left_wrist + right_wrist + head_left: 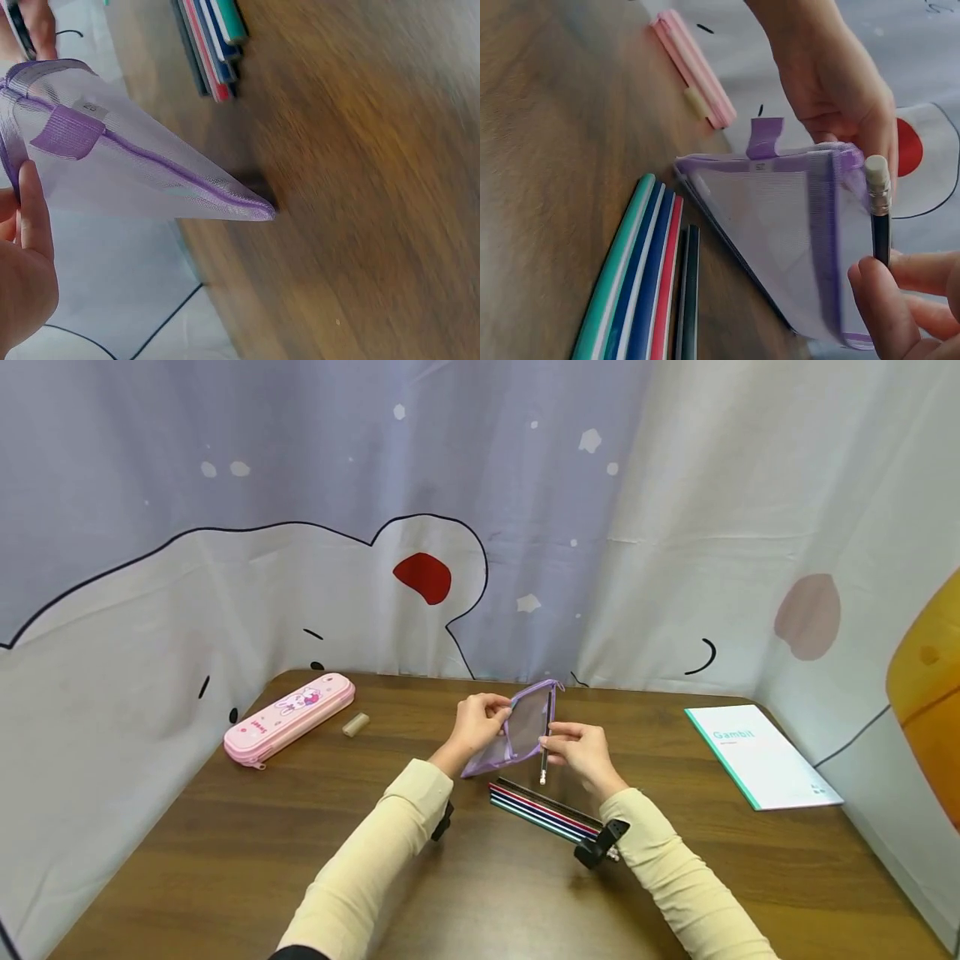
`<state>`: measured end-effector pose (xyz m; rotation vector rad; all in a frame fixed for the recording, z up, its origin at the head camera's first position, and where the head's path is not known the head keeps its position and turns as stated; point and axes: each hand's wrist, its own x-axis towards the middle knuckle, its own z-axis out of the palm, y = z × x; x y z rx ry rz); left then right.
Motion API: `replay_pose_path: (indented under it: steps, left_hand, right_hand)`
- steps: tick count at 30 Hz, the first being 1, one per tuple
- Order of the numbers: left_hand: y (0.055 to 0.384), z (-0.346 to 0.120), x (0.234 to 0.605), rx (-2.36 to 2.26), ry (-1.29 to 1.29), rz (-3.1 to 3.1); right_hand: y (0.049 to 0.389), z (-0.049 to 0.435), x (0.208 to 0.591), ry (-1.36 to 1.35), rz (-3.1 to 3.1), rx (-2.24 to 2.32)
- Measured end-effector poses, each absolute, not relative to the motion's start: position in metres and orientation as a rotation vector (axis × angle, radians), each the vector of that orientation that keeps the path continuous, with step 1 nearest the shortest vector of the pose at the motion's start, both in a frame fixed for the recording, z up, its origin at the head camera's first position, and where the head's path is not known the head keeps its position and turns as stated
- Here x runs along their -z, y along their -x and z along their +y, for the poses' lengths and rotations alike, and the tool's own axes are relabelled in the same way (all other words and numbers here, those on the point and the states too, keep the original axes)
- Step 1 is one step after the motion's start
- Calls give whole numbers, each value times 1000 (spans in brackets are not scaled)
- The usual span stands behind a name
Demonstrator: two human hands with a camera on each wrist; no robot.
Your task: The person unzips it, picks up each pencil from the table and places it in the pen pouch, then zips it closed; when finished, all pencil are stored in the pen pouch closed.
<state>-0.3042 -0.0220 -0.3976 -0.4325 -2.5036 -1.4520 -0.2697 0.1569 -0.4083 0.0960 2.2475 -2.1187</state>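
Observation:
A purple-edged mesh pouch (pixel 527 720) is held up off the table by my left hand (pixel 476 727), whose fingers and thumb grip its edge. My right hand (pixel 581 750) pinches a dark pencil (pixel 543 767) at the pouch's right side. The pencil stands nearly upright, its white eraser (pixel 877 171) end down towards me. Its far end overlaps the mesh; how deep it sits in the pouch I cannot tell. Below both hands, several pencils (pixel 542 815) in green, blue, red and black lie side by side on the table.
A pink pencil case (pixel 288 718) lies at the table's left, with a small beige eraser-like block (pixel 356 725) beside it. To the right lies a white booklet (pixel 765 760) with a green spine. A printed curtain (pixel 525 527) hangs behind the wooden table (pixel 262 852).

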Motion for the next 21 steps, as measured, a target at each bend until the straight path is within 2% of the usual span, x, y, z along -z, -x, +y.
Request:
replay_pose_path:
  steps: [13, 21]
  left_hand:
    - [300, -17, 397, 1536, 507, -2550]
    - [301, -18, 397, 1546, 500, -2541]
  right_hand:
    - [290, 131, 414, -329, 2391, 2055]
    - [286, 123, 420, -143, 2645, 1862]
